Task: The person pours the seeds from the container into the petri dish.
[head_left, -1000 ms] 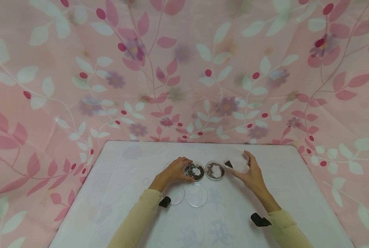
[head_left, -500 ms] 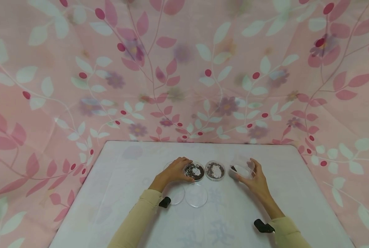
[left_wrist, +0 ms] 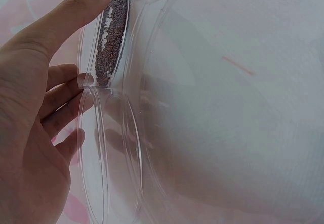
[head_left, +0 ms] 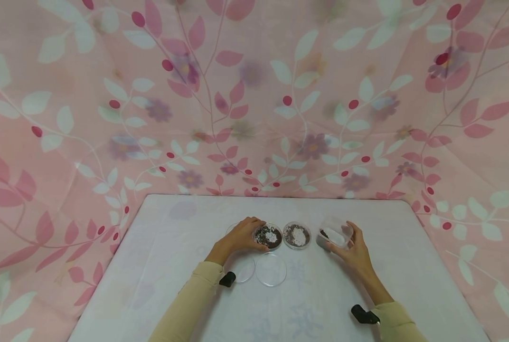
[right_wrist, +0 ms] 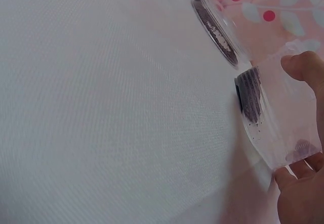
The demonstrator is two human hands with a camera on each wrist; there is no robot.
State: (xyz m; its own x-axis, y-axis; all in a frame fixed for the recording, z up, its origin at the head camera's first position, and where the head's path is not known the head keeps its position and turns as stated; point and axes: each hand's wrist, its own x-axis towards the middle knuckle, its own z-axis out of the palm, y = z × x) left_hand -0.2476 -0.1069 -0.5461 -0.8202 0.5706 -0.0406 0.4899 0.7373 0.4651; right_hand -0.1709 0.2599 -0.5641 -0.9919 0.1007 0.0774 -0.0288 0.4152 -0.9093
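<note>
With thumb and fingers on either side of its rim, my left hand (head_left: 239,234) holds a clear petri dish (head_left: 268,236) of dark grains topped with white bits. A second filled petri dish (head_left: 297,235) stands just right of it. Farther right, my right hand (head_left: 358,249) grips a clear plastic box (head_left: 339,233) between thumb and fingers. In the right wrist view dark grains (right_wrist: 250,95) are heaped at one end of the box, a few scattered along its wall. The box is low over the table, its grain end toward the dishes.
Empty clear round dishes lie near my left forearm: one in front (head_left: 271,269), another (head_left: 242,268) partly hidden by the wrist. A further rim (head_left: 230,228) shows behind the left hand. The white-covered table (head_left: 186,209) meets a pink floral cloth (head_left: 254,118) at its back edge.
My right hand has moved right and lower with the box, away from the second filled dish, and the box has levelled somewhat. The left hand has stayed on its dish.
</note>
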